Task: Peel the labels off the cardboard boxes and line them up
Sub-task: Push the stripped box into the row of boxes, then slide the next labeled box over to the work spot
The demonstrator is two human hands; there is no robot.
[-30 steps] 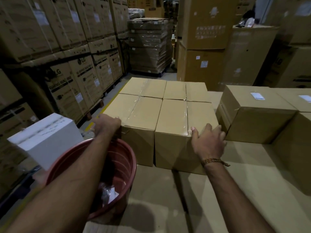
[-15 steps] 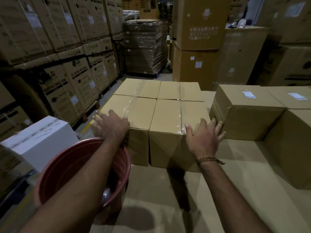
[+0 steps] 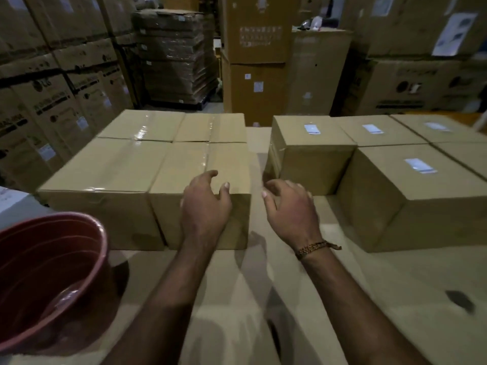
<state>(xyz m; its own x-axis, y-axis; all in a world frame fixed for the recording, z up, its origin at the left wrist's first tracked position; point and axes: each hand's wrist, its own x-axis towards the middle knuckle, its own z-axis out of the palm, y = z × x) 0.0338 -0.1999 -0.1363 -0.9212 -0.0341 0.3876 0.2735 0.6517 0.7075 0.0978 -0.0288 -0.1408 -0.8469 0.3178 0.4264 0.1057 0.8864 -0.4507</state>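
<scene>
Left hand (image 3: 204,206) now off the far left box and over the near right corner of the bare-topped block (image 3: 147,164), fingers loosely curled, empty, fingertips at the top edge; right hand (image 3: 288,209) away from that block's side, open and empty in the gap, fingers half curled toward the nearest labelled box (image 3: 311,159). Both hands clear of the four squared-up boxes compared with a second ago, view swung right. Probably the aligning of that group finished and the reach for the next box begun. White labels (image 3: 312,129) unpeeled on the right-hand boxes, one (image 3: 420,165) on the closest. Red bucket (image 3: 52,262) at lower left
</scene>
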